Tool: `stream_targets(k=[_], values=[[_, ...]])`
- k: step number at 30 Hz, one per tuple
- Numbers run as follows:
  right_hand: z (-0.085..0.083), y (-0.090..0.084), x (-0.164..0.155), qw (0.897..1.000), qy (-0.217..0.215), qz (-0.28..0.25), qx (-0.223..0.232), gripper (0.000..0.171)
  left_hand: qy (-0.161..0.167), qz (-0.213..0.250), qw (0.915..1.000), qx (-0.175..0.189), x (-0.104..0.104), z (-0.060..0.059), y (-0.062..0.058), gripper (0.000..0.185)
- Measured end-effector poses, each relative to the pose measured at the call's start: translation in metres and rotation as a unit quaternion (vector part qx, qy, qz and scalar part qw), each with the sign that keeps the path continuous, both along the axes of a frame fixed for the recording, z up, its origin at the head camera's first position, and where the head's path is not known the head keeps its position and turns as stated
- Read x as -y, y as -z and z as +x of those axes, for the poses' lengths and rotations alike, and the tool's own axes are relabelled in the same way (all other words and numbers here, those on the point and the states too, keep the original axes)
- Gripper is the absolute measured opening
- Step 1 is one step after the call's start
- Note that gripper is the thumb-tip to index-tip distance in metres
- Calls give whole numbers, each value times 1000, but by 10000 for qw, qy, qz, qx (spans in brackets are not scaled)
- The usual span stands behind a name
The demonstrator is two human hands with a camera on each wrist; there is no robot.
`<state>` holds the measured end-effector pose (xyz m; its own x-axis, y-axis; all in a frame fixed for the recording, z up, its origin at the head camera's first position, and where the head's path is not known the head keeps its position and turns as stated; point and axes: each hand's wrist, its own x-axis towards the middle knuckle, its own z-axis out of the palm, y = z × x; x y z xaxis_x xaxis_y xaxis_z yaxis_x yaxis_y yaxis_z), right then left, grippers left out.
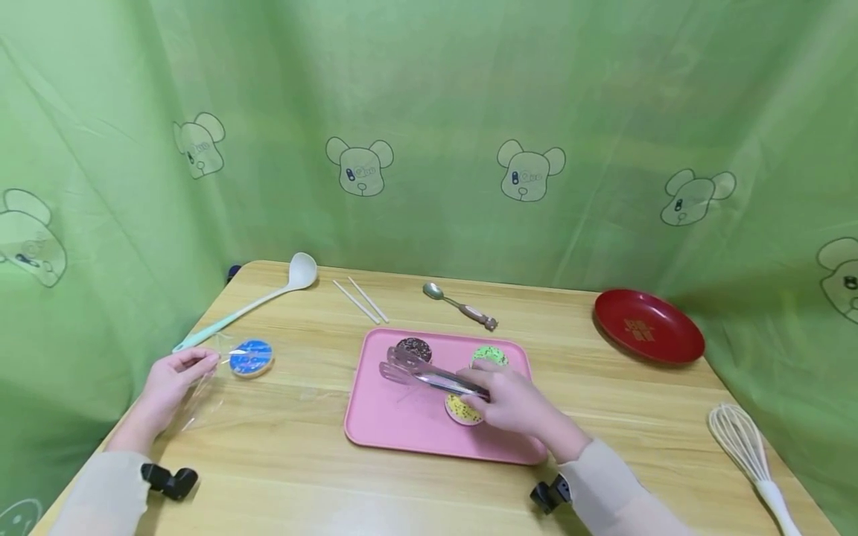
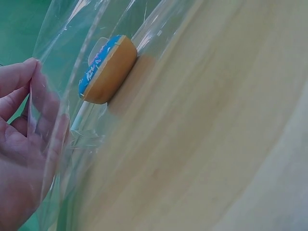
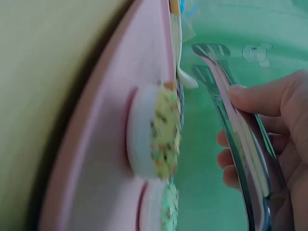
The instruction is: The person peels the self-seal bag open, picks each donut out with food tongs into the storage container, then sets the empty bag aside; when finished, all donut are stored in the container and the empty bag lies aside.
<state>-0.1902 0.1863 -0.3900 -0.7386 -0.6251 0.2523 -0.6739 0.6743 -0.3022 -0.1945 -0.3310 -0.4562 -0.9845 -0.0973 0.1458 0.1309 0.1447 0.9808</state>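
One blue-iced doughnut (image 1: 251,357) already sits inside the clear plastic bag (image 1: 201,394) near the left edge of the wooden table (image 1: 322,461), the left hand (image 1: 170,380) pinching the bag's mouth. Three are left on the pink plastic tray (image 1: 389,432): the chocolate-iced doughnut (image 1: 414,348), green-iced doughnut (image 1: 489,356) and yellow-iced doughnut (image 1: 461,409). The right hand (image 1: 516,402) grips the metal tongs (image 1: 429,374), apparently nothing between their tips yet.
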Motion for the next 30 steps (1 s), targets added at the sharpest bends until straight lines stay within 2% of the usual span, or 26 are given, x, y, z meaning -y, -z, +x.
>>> stream_targets(k=[6, 17, 22, 30], values=[[0, 8, 25, 9995, -259, -33, 179, 31, 27, 21, 10000, -81, 2, 0, 2, 10], [-5, 19, 70, 9964, -399, -53, 746, 31, 40, -4, 9999, -146, 2, 2, 0, 12], [-10, 22, 89, 9944, -546, -124, 892, 28, 61, 105, 9999, -121, 1, 2, 1, 10], [-23, 26, 117, 9868, -507, -442, 1470, 28, 47, 142, 9998, -150, 0, 1, 2, 11]])
